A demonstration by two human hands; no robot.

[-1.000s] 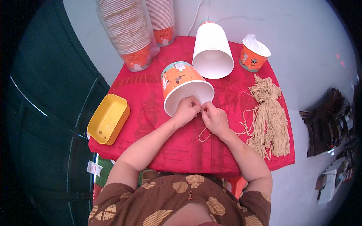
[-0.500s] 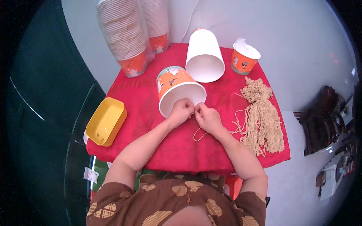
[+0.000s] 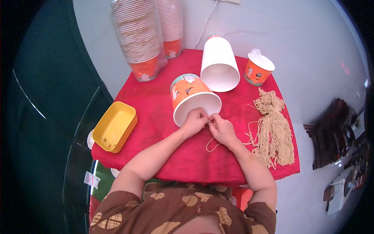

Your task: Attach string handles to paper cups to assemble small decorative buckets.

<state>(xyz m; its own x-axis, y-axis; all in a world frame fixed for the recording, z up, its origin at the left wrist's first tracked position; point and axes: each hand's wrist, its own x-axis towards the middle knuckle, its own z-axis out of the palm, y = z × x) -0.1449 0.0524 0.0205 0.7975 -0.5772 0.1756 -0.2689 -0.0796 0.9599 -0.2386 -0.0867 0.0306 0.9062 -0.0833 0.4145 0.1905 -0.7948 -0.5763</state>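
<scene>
pinching string (image 3: 207, 148) in right hand's (image 3: 223, 130) grip, clenching left hand (image 3: 194, 121), can't tell on what, kinda blocking bucket's (image 3: 187, 93) rim

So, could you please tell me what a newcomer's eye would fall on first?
A bright red tablecloth likely catches the eye, mid-picture. Over it, the hands pinch a thin tan string at an orange tub's open mouth. Two tall tub stacks rise at the back left.

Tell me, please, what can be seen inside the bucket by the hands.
Inside the bucket, the white inner wall shows. The left hand covers the lower part of the opening, so anything directly behind it cannot be seen.
</scene>
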